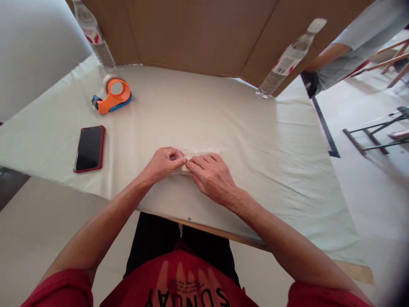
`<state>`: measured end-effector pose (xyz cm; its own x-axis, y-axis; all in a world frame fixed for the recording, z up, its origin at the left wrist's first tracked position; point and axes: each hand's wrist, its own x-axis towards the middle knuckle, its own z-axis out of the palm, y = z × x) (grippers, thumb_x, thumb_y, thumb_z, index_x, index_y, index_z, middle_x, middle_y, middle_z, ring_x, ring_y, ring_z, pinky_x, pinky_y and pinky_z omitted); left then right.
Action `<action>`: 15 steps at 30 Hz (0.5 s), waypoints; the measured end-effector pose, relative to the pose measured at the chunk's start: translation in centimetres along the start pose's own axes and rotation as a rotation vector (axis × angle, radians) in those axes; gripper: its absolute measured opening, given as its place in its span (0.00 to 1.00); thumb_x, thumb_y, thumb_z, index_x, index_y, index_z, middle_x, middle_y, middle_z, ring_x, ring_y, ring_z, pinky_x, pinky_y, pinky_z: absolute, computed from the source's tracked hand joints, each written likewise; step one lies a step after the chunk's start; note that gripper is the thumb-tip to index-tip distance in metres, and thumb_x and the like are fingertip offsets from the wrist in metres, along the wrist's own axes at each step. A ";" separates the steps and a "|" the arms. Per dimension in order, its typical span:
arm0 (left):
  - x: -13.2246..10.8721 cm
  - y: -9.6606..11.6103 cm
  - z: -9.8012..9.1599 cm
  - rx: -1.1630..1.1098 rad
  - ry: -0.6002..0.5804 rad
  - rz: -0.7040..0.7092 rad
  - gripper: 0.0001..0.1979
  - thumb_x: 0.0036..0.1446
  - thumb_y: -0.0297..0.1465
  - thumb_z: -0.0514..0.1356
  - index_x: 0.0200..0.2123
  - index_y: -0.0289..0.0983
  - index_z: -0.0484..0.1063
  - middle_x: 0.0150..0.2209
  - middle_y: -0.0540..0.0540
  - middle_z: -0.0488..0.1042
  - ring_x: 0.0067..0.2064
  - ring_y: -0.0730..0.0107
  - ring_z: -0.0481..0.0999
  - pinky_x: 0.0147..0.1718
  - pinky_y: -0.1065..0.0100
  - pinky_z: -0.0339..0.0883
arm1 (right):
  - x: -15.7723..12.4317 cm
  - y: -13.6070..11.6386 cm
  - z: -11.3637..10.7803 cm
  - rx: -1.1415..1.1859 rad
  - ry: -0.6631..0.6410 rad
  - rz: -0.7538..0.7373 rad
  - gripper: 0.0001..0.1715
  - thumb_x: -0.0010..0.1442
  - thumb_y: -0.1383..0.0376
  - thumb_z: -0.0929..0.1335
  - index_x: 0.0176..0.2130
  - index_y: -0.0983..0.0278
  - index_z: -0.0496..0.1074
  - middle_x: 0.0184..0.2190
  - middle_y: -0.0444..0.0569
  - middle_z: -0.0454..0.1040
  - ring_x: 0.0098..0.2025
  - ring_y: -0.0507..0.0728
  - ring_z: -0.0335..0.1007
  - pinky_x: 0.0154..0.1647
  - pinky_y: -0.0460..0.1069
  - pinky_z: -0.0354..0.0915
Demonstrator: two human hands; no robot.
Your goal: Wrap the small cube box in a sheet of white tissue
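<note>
L hand point(163, 163) comes in w/ thumb & index nearly together, pinching one side of a small pale item point(185, 169); R hand point(213, 175), back up, fingers bunched, grips the other. Forearms angle fwd & inward. Item's on the cloth-covered table point(207, 111) nr front edge, mostly hidden, poss. a wrapper.

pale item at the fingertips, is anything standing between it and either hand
Nothing visible does: the left hand and right hand both have fingers on the pale item. The phone and tape dispenser lie off to the left.
</note>
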<state>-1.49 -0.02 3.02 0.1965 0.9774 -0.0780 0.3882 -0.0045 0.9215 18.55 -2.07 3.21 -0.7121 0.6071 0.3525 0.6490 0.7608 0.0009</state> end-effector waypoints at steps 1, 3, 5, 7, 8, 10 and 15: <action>-0.1 0.1 -0.6 0.029 -0.022 -0.021 0.13 0.50 0.40 0.63 0.26 0.36 0.74 0.34 0.45 0.80 0.35 0.66 0.75 0.37 0.66 0.66 | 0.1 0.1 -0.2 0.005 -0.019 -0.001 0.12 0.70 0.69 0.62 0.45 0.67 0.75 0.39 0.52 0.79 0.41 0.59 0.66 0.48 0.54 0.55; -0.3 0.2 -1.7 0.065 -0.052 -0.039 0.13 0.47 0.40 0.65 0.32 0.36 0.76 0.31 0.48 0.77 0.33 0.67 0.73 0.34 0.68 0.65 | 0.2 0.3 -0.5 0.013 -0.060 -0.006 0.12 0.70 0.68 0.63 0.46 0.66 0.75 0.40 0.51 0.78 0.41 0.59 0.65 0.48 0.54 0.53; -0.7 0.2 -2.6 0.055 -0.059 -0.059 0.14 0.48 0.40 0.65 0.34 0.36 0.75 0.28 0.50 0.74 0.29 0.70 0.70 0.30 0.69 0.62 | 0.4 0.4 -0.6 0.010 -0.089 -0.003 0.11 0.69 0.68 0.64 0.47 0.65 0.75 0.42 0.52 0.78 0.41 0.59 0.64 0.47 0.55 0.51; -0.9 -0.1 -3.0 0.065 -0.035 -0.071 0.14 0.49 0.41 0.64 0.34 0.36 0.75 0.25 0.51 0.72 0.27 0.71 0.68 0.28 0.70 0.60 | 0.6 0.4 -0.6 0.007 -0.109 0.004 0.11 0.69 0.66 0.65 0.48 0.63 0.74 0.44 0.52 0.78 0.41 0.60 0.62 0.47 0.55 0.50; -1.0 -0.3 -3.0 0.082 -0.020 -0.078 0.14 0.49 0.41 0.63 0.33 0.36 0.75 0.25 0.52 0.71 0.27 0.71 0.68 0.27 0.70 0.59 | 0.7 0.4 -0.5 0.006 -0.118 0.009 0.10 0.68 0.65 0.66 0.48 0.63 0.74 0.45 0.52 0.77 0.41 0.60 0.62 0.47 0.55 0.49; -0.9 -0.8 -2.8 0.140 0.001 -0.097 0.13 0.49 0.41 0.62 0.32 0.36 0.74 0.24 0.52 0.71 0.26 0.71 0.67 0.27 0.70 0.59 | 0.9 0.4 -0.4 0.000 -0.134 0.014 0.10 0.67 0.64 0.67 0.48 0.62 0.74 0.45 0.53 0.77 0.41 0.60 0.61 0.47 0.55 0.48; -1.0 -1.6 -2.9 0.377 0.149 -0.091 0.17 0.49 0.43 0.64 0.37 0.37 0.76 0.35 0.45 0.77 0.35 0.64 0.73 0.35 0.65 0.66 | 1.2 0.2 -0.5 -0.054 -0.154 -0.007 0.14 0.70 0.66 0.62 0.51 0.62 0.74 0.44 0.54 0.77 0.41 0.60 0.61 0.46 0.56 0.46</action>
<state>-4.91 -0.38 2.72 0.0244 0.9972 -0.0712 0.7059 0.0333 0.7075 17.95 -1.29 4.15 -0.7468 0.6328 0.2048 0.6542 0.7543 0.0549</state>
